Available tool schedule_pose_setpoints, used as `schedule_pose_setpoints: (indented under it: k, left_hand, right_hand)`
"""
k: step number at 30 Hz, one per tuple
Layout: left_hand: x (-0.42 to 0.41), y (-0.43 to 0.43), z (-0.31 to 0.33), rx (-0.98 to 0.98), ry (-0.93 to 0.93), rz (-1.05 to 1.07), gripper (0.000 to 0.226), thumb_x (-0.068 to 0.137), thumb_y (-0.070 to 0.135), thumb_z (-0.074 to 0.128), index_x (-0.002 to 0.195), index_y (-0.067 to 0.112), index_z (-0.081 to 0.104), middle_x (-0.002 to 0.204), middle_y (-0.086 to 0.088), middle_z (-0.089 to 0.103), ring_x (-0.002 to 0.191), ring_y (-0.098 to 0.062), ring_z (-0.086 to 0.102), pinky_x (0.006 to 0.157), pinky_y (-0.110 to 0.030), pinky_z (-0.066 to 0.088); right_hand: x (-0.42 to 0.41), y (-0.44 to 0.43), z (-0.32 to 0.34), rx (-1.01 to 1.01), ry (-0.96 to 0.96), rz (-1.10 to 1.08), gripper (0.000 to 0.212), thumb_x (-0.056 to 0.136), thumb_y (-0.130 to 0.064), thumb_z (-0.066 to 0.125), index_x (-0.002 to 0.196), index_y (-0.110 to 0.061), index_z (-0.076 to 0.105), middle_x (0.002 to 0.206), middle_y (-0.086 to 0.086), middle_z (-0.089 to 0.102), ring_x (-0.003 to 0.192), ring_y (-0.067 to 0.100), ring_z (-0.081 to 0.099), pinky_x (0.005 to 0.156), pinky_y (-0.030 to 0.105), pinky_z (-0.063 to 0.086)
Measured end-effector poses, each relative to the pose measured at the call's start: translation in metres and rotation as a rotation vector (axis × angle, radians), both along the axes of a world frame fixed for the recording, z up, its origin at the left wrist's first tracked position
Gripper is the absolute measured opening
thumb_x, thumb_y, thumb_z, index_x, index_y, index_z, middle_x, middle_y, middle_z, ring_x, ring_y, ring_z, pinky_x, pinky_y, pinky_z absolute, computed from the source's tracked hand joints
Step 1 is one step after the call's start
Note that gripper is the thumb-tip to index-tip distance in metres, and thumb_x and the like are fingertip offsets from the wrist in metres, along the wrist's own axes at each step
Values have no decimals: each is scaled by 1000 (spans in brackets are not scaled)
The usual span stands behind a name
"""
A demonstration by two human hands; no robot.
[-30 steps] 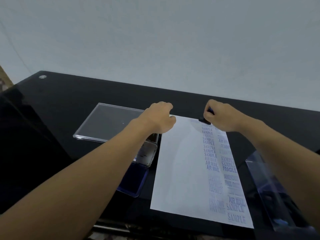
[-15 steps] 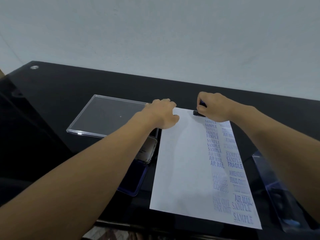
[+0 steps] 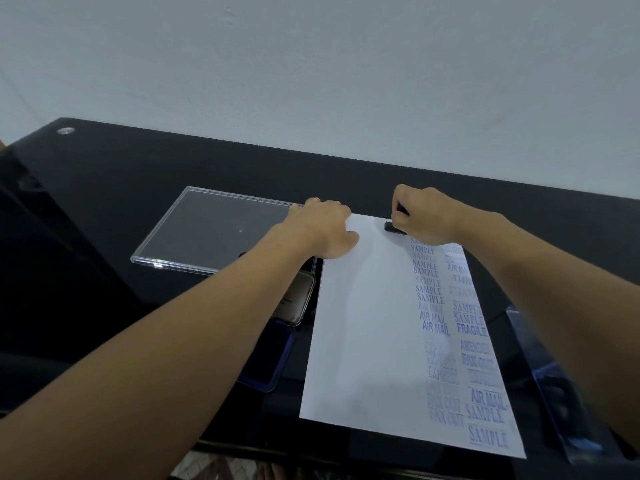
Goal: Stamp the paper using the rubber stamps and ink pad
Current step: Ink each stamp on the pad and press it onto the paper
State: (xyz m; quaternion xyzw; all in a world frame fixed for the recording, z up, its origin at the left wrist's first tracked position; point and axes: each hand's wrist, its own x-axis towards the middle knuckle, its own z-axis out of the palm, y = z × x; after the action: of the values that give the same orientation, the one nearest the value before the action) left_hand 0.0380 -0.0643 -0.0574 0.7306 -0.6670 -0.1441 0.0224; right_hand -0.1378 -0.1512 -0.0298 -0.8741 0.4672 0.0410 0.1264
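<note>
At the far left of the black glossy tabletop lies a flat clear plastic tray. Next to it, partly hidden under the left forearm, the open blue ink pad lies just beside the left edge of the white sheet of paper. The left hand rests on the top left corner of the sheet, with the thumb on the paper and the fingers bent down. Its grip encloses nothing that I can see; it only presses the sheet flat.

The right part of the paper carries two columns of blue prints: SAMPLE, AIR MAIL, FRAGILE and others. At the top of the left column the small black rubber stamp stands with its face on the paper. The grip of the right hand is clamped on it from above. At the far right stands a clear plastic box; its contents are too dark to tell.

I judge that the pressing step is in hand. The next move calls for a straight lift without sliding, so that the print does not smear, and then fresh ink from the pad.
</note>
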Motion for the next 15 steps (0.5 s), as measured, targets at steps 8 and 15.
schedule_pose_setpoints:
  k: [8,15]
  left_hand:
    - [1,3,3,26,-14,-17,56,96,46,44,145,20,39,154,1,35,144,-30,22,115,-50,23]
    - [0,5,2,11,-14,-29,56,97,47,43,146,20,37,154,1,33,144,-29,21,116,-51,18]
  right_hand:
    - [-1,2,-11,-24,-68,-27,13,103,-19,40,92,-12,39,75,11,53,60,21,41,55,38,36]
    - [-3,2,-14,-30,-108,-31,14,102,-19,42,89,-15,38,72,8,52,59,19,41,53,35,36]
